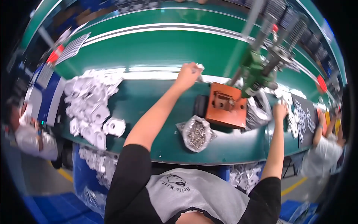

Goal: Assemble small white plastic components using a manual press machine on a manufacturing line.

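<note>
Soft grey cloth with a dark printed figure covers the front of the person's shirt (197, 190), with plain black sleeves on both sides. Ahead of it spreads a smooth, dark green tabletop (238, 147). Near its front edge, a crinkled clear plastic bag (207, 136), folded open into a round mouth, holds a heap of thin, shiny metal pins (195, 135).

Stretched forward, the left hand (188, 74) is at the back edge of the tabletop, its fingers narrowed on a small white piece (200, 67) that pokes out past their tips; its full shape is hidden. Over on the right, the right hand (280, 111) reaches down beside loose white parts (294, 123); I cannot tell whether its fingers grip anything.

Between the hands stands a press (253, 74) with a green-painted metal body, round steel columns and a coiled spring, above a boxy orange block (228, 118). A wrinkled grey plastic bag (258, 115) sits just right of the block.

On the left, smooth white pieces (89, 100), flat and curved, many with round holes, lie in a jumbled pile. Beyond the tabletop runs a glossy green belt (156, 48).
</note>
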Demonstrator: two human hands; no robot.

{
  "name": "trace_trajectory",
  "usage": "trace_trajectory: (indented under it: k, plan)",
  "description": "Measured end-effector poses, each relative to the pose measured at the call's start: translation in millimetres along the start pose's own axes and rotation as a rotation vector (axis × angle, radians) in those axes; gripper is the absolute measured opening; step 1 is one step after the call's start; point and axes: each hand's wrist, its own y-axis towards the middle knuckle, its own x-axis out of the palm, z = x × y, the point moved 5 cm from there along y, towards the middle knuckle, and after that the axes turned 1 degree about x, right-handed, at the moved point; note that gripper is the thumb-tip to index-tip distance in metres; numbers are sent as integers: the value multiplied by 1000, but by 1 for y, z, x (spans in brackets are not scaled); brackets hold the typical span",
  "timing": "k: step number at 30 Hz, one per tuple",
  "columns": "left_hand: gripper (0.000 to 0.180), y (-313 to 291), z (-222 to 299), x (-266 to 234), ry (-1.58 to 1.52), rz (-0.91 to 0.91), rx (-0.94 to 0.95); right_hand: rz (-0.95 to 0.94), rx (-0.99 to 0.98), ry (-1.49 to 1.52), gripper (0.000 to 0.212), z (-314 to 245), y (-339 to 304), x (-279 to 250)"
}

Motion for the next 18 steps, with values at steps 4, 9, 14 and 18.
trace_trajectory:
  k: [4,9,14,18]
  plan:
    - [49,-4,0,-5,201,162,33,-121,1,-26,31,10,-8,21]
    - [55,-52,22,-66,165,-61,144,-185,27,-8,39,1,-7,8]
    - [56,-167,-14,-191,1128,-225,-43,321,-76,130,35,34,5,-4]
    - [48,-234,-46,-243,1205,-418,-413,337,201,698,33,29,-19,-96]
